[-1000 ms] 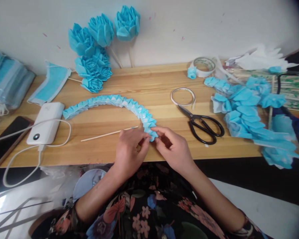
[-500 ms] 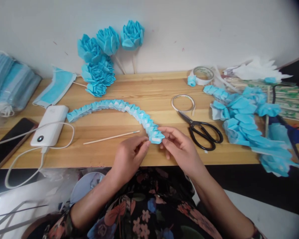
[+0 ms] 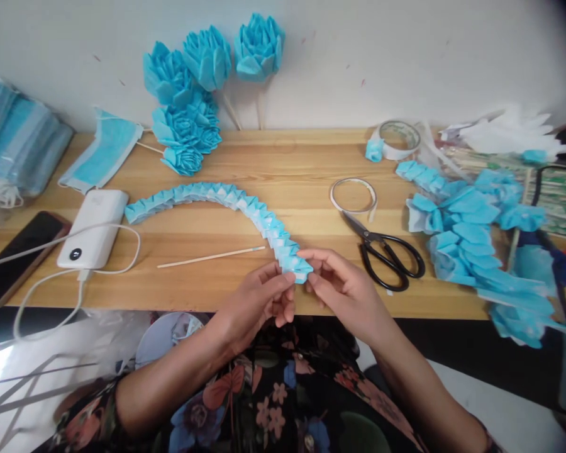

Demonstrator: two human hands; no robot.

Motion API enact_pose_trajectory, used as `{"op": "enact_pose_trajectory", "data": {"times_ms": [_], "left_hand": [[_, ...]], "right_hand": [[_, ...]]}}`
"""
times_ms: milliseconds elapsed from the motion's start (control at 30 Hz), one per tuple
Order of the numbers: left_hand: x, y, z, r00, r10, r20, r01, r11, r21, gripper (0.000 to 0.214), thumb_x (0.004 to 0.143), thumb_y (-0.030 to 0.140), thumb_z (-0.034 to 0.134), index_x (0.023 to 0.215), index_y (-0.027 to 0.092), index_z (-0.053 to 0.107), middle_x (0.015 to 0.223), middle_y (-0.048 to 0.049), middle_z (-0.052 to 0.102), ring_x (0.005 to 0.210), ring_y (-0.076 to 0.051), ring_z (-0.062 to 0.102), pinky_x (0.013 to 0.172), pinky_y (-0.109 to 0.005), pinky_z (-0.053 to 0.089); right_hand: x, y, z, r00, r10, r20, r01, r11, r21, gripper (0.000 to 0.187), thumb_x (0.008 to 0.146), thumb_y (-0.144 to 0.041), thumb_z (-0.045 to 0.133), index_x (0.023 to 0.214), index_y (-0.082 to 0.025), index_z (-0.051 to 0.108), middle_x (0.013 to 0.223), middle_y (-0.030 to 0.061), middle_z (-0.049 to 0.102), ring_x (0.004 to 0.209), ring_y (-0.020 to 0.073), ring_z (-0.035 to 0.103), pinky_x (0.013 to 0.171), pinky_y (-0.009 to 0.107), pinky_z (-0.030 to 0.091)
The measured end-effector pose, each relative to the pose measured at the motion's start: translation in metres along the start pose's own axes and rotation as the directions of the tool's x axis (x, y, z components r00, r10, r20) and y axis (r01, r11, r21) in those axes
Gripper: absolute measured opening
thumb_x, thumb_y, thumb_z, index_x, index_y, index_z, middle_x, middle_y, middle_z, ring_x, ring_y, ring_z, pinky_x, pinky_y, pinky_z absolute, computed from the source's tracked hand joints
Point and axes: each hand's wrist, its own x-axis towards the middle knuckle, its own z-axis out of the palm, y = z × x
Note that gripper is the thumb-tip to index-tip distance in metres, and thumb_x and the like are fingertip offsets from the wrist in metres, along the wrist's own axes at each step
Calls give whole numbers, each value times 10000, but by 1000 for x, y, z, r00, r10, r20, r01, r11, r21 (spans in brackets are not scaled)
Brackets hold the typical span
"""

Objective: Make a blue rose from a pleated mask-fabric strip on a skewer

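A long strip of folded blue petals [image 3: 226, 194] curves in an arc over the wooden table, its near end raised at the front edge. My left hand [image 3: 266, 292] pinches that end from the left, thumb on top. From the right, my right hand [image 3: 342, 286] grips the same end between thumb and fingers. Left of my hands lies a thin wooden stick [image 3: 212, 257] with a bluish tip. Black-handled scissors [image 3: 389, 248] rest to the right, their blades close to a small ring of narrow tape [image 3: 353, 195].
Blue flowers on sticks [image 3: 259, 49] lean at the wall. A power bank [image 3: 93, 229] with a white cable, a phone [image 3: 21, 258], and face masks [image 3: 21, 135] occupy the left. On the right are a tape roll [image 3: 400, 151] and a heap of blue petal strips [image 3: 466, 226].
My left hand has shifted right, its thumb now over the strip's end and its fingers showing below. The strip's end sits slightly lower. The whole view has tilted a little.
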Motion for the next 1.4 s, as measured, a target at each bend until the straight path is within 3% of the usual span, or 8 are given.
{"op": "enact_pose_trajectory", "data": {"times_ms": [333,533,767,1000,1133,1233,1300,1400], "left_hand": [[-1,-2,9,993,23,-117,-14,997,75,262,804,369,705,834,150,563,600,43,526,484,-56,452,456,-174,348],[-2,1,6,994,1,-108,12,993,120,257,809,379,685,815,154,559,583,39,534,473,-58,426,471,-190,347],[0,-2,-1,996,-24,-91,42,976,212,257,886,380,597,777,157,533,543,33,552,447,-45,418,482,-181,320],[-2,0,-5,995,-74,-68,83,987,135,284,876,439,623,917,170,542,614,47,557,449,-60,476,433,-174,329],[-1,-2,-6,995,-67,-68,77,985,153,289,891,424,604,796,171,500,566,47,548,424,-48,441,437,-170,325],[0,-2,-5,995,-45,-85,57,988,144,274,895,404,593,784,179,483,555,50,547,424,-52,441,442,-173,326],[0,0,-4,994,-44,-95,59,985,162,276,896,402,591,776,177,483,550,50,548,428,-52,438,451,-177,332],[-1,3,-2,995,-47,-90,64,978,197,275,898,410,586,787,175,497,543,50,547,438,-55,434,466,-183,344]], "right_hand": [[-4,-3,2,996,76,52,-71,994,-87,312,909,-287,544,1208,-241,621,859,10,666,660,114,593,560,220,482],[-3,3,11,998,55,-27,-57,993,-101,346,850,-200,578,1187,-263,625,962,20,694,737,127,627,650,242,503],[-1,-1,8,996,70,-61,-73,997,-36,305,825,-183,573,1124,-225,615,721,-32,542,629,107,544,575,224,450],[6,-1,-1,996,87,-20,-88,994,-66,336,840,-177,559,1169,-231,595,784,-19,583,700,120,587,609,231,461],[7,-1,-5,997,79,14,-77,989,-124,336,872,-196,555,1204,-236,588,805,-11,611,718,129,617,606,234,473],[3,-5,-8,997,-16,-71,-6,956,-294,307,896,-216,568,1201,-240,593,804,-10,638,689,126,623,615,243,484],[-1,-10,-9,971,-188,-150,89,860,-502,231,902,-210,589,1130,-236,620,798,-1,654,701,134,623,665,265,492],[-6,-18,-7,908,-418,-22,278,640,-716,97,909,-172,604,976,-222,653,793,22,674,749,149,620,708,281,482]]}}
